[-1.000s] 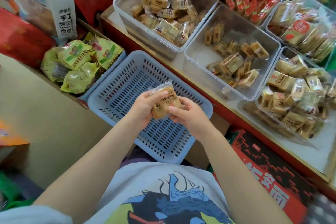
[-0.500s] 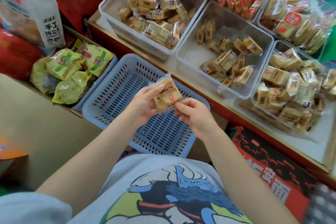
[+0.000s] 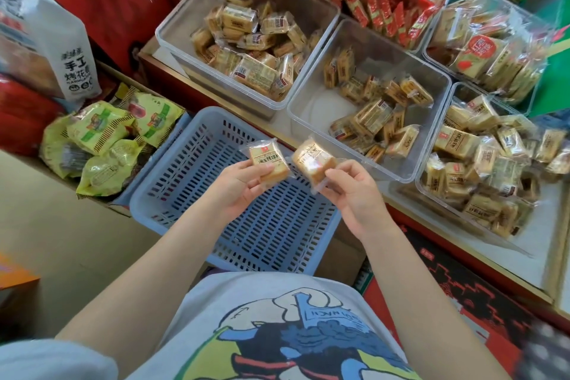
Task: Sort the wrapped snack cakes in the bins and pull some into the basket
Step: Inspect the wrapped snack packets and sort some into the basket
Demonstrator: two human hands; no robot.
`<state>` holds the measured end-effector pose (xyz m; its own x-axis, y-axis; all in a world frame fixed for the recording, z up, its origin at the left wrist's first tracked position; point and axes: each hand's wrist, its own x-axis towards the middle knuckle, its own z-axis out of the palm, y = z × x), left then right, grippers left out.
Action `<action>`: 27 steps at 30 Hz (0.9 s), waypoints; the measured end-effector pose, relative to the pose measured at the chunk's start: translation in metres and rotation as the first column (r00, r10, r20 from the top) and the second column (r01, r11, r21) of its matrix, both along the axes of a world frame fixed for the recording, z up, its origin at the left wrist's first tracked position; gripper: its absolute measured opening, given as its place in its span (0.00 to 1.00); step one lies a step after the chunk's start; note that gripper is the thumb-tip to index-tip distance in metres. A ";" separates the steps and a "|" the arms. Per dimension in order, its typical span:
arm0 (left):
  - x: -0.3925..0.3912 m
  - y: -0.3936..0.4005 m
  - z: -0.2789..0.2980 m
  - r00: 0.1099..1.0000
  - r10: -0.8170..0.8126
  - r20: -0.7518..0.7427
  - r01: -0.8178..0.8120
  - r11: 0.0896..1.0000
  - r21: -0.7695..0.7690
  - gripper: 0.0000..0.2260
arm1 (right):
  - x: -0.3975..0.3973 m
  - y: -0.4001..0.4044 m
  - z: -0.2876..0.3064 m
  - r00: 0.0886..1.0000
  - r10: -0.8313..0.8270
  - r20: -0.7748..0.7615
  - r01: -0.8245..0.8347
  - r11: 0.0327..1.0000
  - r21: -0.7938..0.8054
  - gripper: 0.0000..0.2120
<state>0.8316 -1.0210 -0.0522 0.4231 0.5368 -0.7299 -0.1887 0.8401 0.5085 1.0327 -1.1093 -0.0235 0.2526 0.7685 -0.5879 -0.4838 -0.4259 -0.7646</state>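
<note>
Hands split since 0.5 s ago: one held packet then, two apart now. Left hand (image 3: 243, 182) pinches a clear-wrapped tan snack cake (image 3: 267, 160), label up; right hand (image 3: 354, 191) pinches a second cake (image 3: 313, 160), tilted, gripped by its lower end. Both sit above the fingers, over the far edge of the blue slotted basket (image 3: 172, 194), nothing seen inside it. Three clear bins (image 3: 311, 92) beyond hold loose wrapped cakes; middle one roughly half covered.

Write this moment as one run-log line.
left hand: holds snack cake | right hand: holds second cake | blue basket: no cakes visible
</note>
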 end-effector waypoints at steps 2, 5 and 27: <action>0.001 0.001 -0.001 1.000 0.011 -0.002 -0.011 1.000 0.011 0.17 | 0.003 0.003 0.000 0.999 -0.002 0.049 0.003 1.000 -0.015 0.11; 0.001 0.006 -0.001 1.000 0.031 -0.003 -0.031 0.997 0.064 0.17 | 0.007 0.009 0.002 0.987 -0.011 0.162 0.013 1.000 -0.014 0.11; 0.008 0.093 0.010 0.957 0.003 -0.292 0.128 0.894 0.429 0.23 | -0.039 0.129 0.001 0.925 0.375 0.070 -0.372 0.927 -0.053 0.17</action>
